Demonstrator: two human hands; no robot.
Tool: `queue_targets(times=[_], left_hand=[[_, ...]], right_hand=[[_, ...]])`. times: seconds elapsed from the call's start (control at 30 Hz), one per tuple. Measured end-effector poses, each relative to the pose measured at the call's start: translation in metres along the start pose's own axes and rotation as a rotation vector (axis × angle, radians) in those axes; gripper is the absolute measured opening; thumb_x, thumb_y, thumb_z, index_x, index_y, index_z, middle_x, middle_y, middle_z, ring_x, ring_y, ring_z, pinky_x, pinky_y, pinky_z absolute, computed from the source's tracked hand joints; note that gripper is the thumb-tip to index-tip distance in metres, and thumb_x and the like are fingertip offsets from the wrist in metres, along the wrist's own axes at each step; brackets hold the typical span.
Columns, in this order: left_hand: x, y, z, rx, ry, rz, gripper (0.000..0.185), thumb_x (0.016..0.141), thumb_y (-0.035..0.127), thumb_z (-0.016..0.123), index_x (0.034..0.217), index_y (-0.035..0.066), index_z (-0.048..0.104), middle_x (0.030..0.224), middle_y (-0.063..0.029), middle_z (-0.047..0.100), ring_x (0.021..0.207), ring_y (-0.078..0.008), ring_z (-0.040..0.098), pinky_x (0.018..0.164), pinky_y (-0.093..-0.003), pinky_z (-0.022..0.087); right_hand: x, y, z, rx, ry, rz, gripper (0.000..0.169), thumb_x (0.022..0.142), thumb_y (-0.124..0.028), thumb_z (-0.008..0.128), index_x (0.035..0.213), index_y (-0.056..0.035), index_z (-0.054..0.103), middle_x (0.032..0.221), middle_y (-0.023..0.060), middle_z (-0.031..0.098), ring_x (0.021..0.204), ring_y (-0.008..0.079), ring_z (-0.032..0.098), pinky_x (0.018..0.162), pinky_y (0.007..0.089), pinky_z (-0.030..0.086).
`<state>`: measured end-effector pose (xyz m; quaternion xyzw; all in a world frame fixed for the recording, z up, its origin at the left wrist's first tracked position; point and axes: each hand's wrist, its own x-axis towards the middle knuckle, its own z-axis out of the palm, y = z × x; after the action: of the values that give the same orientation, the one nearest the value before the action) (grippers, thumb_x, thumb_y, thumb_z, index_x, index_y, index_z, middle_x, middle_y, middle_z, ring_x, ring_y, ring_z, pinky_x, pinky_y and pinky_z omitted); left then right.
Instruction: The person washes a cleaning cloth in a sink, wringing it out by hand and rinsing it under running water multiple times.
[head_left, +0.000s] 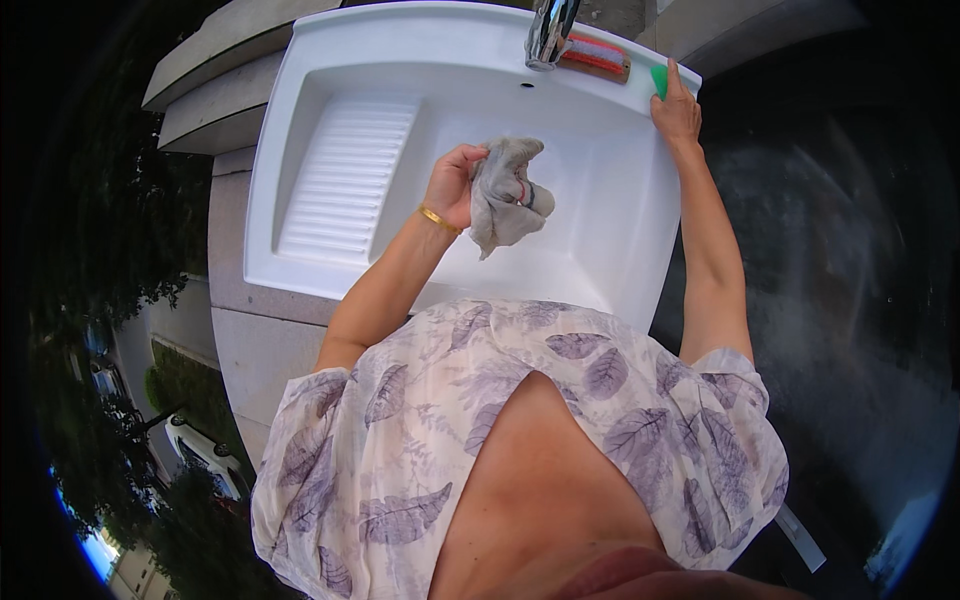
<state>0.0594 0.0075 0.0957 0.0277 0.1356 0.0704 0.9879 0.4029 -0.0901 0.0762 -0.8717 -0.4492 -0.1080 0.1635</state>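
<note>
My left hand (452, 189), with a gold bracelet at its wrist, holds a crumpled grey cloth (506, 196) over the basin of a white laundry sink (271, 180). The cloth has a dark and a red stripe. My right hand (677, 109) is at the sink's far right corner, with its fingers on a small green object (660, 81) at the rim. Part of that object is hidden by the hand, so its kind is unclear. A scrub brush (596, 58) with red and white bristles lies on the back ledge, beside the chrome faucet (550, 36).
A ribbed washboard (352, 176) is moulded into the sink's left side, and a small overflow hole (527, 85) is below the faucet. Stone ledges (225, 75) adjoin the sink on the left. A dark glossy surface (817, 262) is at the right.
</note>
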Motion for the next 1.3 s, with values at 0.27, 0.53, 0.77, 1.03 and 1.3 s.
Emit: queue_targets(times=[0.27,0.53,0.77,1.03,1.3], left_hand=[[-0.009,0.002,-0.012,-0.005,0.045,0.011,0.039,0.079,0.016,0.043,0.109,-0.008,0.047,0.098,-0.0196,0.057,0.085,-0.0283,0.058,0.08,-0.0386,0.048],[-0.012,0.001,-0.015,-0.017,0.023,0.012,0.039,0.08,0.017,0.042,0.11,-0.007,0.047,0.099,-0.02,0.057,0.086,-0.0292,0.058,0.079,-0.0398,0.048],[-0.017,0.012,-0.002,0.067,-0.001,0.001,0.028,0.082,0.012,0.044,0.105,-0.004,0.049,0.098,-0.0187,0.057,0.085,-0.0287,0.059,0.079,-0.0395,0.048],[-0.017,0.05,0.022,0.816,0.067,0.146,0.02,0.086,0.009,0.053,0.104,0.0,0.052,0.096,-0.0068,0.06,0.085,-0.0124,0.059,0.075,-0.0252,0.049],[0.007,0.046,-0.008,1.218,0.345,0.53,0.022,0.084,0.017,0.058,0.099,0.001,0.056,0.082,-0.0029,0.058,0.072,-0.008,0.053,0.062,-0.0231,0.045]], right_hand=[[0.033,0.032,-0.012,0.56,-0.42,0.261,0.059,0.066,-0.028,0.072,0.115,-0.0023,0.052,0.1,0.0137,0.061,0.089,0.0223,0.059,0.079,0.0326,0.046],[0.027,0.026,-0.012,0.069,-0.148,0.108,0.048,0.072,-0.032,0.067,0.111,-0.0062,0.058,0.106,0.0144,0.06,0.096,0.0273,0.058,0.08,0.0357,0.046],[-0.046,-0.106,-0.043,0.859,-0.276,-0.072,0.042,0.081,-0.042,0.059,0.102,-0.0062,0.061,0.099,0.0049,0.063,0.095,0.0208,0.055,0.087,0.0354,0.04],[-0.08,-0.148,-0.017,1.427,-1.004,0.108,0.032,0.079,-0.032,0.065,0.09,-0.0022,0.063,0.081,0.0044,0.063,0.078,0.0128,0.056,0.077,0.0298,0.044],[-0.086,-0.171,0.002,1.86,-0.585,0.597,0.021,0.086,-0.025,0.058,0.084,-0.0047,0.059,0.074,0.0026,0.06,0.062,0.0108,0.056,0.057,0.0245,0.049]])
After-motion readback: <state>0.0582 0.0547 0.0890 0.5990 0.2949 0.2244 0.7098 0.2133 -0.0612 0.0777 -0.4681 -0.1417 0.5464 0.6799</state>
